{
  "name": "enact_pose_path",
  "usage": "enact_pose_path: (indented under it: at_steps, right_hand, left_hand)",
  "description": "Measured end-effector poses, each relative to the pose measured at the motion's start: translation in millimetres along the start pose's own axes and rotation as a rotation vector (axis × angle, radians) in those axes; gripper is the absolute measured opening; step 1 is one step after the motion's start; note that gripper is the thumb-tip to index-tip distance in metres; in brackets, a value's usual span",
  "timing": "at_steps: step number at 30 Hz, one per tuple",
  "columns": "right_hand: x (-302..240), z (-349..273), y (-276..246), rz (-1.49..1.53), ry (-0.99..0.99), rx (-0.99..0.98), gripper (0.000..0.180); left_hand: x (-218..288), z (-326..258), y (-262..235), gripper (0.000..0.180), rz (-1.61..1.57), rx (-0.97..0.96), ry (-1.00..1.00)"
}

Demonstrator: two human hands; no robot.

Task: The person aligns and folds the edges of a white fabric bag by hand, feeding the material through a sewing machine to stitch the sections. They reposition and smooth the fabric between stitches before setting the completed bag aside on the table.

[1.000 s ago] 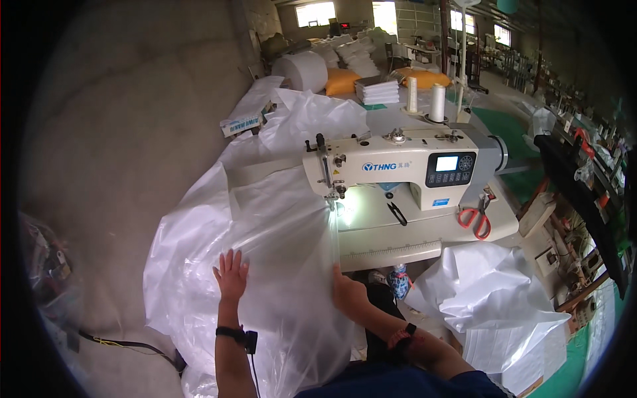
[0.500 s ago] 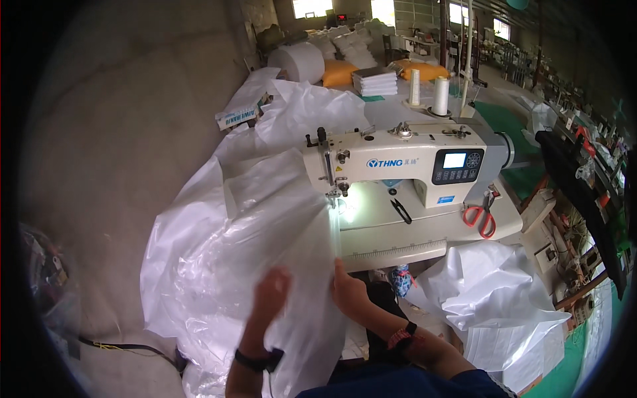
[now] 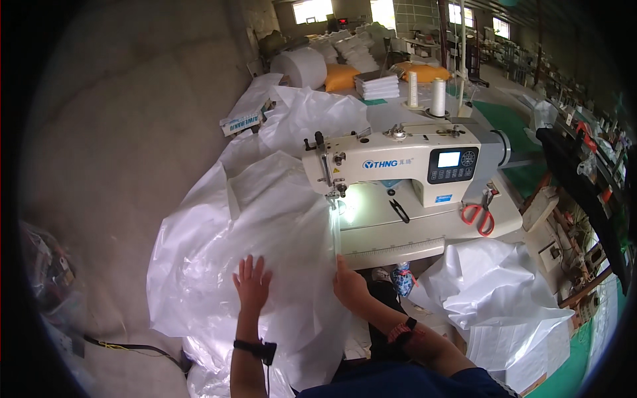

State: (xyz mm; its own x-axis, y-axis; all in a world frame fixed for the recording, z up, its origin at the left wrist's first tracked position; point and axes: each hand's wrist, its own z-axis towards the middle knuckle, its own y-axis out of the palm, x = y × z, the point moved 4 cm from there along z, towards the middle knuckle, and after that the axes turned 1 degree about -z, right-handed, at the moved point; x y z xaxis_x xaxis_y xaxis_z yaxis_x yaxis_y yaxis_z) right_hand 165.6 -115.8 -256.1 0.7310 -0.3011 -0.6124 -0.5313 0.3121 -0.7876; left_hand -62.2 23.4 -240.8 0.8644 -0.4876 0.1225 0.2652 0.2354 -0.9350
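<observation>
A large sheet of white translucent plastic [image 3: 199, 265] spreads over the left of the work surface and drapes down toward me. Its right edge runs up under the presser foot of a white sewing machine [image 3: 391, 156], where a lamp glows. My left hand [image 3: 252, 282] lies flat on the sheet with its fingers spread. Along the right edge, in front of the needle, my right hand [image 3: 350, 285] pinches the plastic; its fingertips are partly hidden.
Red-handled scissors [image 3: 479, 215] and black thread snips [image 3: 400, 211] lie on the machine bed. More white plastic [image 3: 488, 292] is heaped at the right. Thread cones [image 3: 438, 97] stand behind the machine. A dark cable [image 3: 133, 347] runs along the floor at the lower left.
My left hand has moved left and slightly up, from a blurred, curled pose to flat and spread on the sheet. My right hand keeps its hold on the edge, nearly in place.
</observation>
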Motion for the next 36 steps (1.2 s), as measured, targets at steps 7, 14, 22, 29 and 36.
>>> enact_pose_path:
  at_steps: [7, 14, 22, 29, 36]
  right_hand:
    - [3.9, 2.8, 3.8, 0.065, -0.008, 0.014, 0.055]
    - [23.0, 5.8, 4.1, 0.143, -0.060, 0.110, 0.051]
    - [41.8, -34.2, -13.7, 0.776, 0.234, -0.043, 0.036]
    - [49.8, -68.0, -19.7, 0.975, 0.223, -0.342, 0.031]
    - [47.4, -74.0, -27.2, 1.382, 0.210, -0.434, 0.030]
  left_hand:
    - [-20.6, 64.8, 9.9, 0.053, 0.054, -0.065, -0.038]
    - [10.7, 78.0, -16.8, 0.046, 0.040, -0.088, 0.002]
    - [149.0, -47.6, -38.2, 0.032, -0.342, -0.056, 0.191]
    - [159.7, -65.5, -18.5, 0.023, -0.287, -0.161, 0.160]
    - [158.1, -62.0, -32.2, 0.013, -0.114, 0.152, 0.255]
